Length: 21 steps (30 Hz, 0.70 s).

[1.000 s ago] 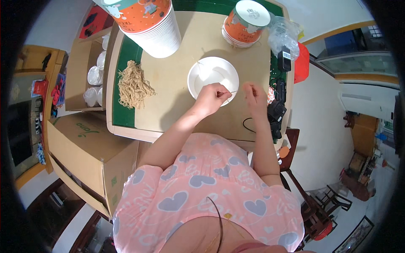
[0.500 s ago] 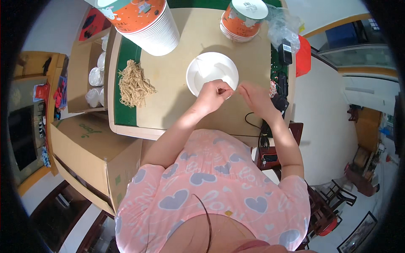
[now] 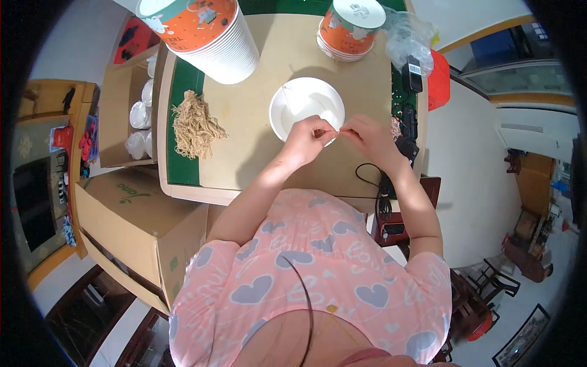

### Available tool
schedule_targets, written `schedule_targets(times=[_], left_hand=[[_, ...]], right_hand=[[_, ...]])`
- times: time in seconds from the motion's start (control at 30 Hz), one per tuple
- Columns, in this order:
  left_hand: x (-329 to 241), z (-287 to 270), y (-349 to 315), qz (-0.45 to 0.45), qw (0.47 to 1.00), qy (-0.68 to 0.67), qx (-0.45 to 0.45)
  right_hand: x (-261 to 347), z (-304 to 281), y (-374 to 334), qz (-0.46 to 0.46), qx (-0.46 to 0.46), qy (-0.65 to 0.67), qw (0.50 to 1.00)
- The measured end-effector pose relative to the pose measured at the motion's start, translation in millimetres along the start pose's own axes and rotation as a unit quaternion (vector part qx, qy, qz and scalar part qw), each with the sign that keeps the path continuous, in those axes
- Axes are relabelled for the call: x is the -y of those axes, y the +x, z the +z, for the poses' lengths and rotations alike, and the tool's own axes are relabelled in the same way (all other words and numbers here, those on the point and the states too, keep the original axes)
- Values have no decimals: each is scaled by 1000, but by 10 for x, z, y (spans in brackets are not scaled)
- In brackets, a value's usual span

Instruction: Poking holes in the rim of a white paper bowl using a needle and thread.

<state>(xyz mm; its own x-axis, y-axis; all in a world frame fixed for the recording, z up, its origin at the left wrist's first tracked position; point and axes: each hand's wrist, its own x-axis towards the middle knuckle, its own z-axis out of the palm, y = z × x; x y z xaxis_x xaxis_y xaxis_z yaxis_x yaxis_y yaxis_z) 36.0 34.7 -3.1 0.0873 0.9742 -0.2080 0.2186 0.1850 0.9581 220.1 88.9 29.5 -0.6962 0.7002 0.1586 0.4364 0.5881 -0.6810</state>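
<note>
A white paper tub point(image 3: 280, 113) stands mouth up on the table in front of me, a thin pale string point(image 3: 287, 93) showing inside its far left wall. Over the tub's near rim, my left hand point(image 3: 307, 139) is closed in a pinch. My right hand point(image 3: 369, 140) pinches too, its fingertips meeting those of the left just right of the rim. A thin bit of string seems to lie between the fingertips, mostly hidden by them. Left on the table lies a loose bundle of beige strings point(image 3: 197, 127).
A tall stack of orange-printed paper tubs point(image 3: 223, 52) stands far left, a shorter stack point(image 3: 348, 33) far right. Clear plastic bags point(image 3: 408, 38), a black adapter point(image 3: 413, 74) and cables point(image 3: 384, 196) line the right edge. Cardboard boxes point(image 3: 143, 202) stand left of the table point(image 3: 244, 174).
My right hand has moved slightly left, so its fingertips now meet those of my left hand. The left hand and the tub have stayed nearly in place.
</note>
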Motion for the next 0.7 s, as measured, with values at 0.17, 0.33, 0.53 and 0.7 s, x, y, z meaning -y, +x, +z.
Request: schedule_targets(times=[0.17,0.33,0.53,0.7], left_hand=[[-33,13,-1,1,1000,-7,-2],[-49,6,10,1,1000,7,-1],[-9,-1,24,8,1000,6,-8],[-129,-54,-11,-1,999,-27,-29]], right_hand=[[-20,-14,0,62,35,24,997],[-93,87,13,88,45,48,994],[-138,63,5,101,53,160,981],[-144,59,93,93,29,151,984]])
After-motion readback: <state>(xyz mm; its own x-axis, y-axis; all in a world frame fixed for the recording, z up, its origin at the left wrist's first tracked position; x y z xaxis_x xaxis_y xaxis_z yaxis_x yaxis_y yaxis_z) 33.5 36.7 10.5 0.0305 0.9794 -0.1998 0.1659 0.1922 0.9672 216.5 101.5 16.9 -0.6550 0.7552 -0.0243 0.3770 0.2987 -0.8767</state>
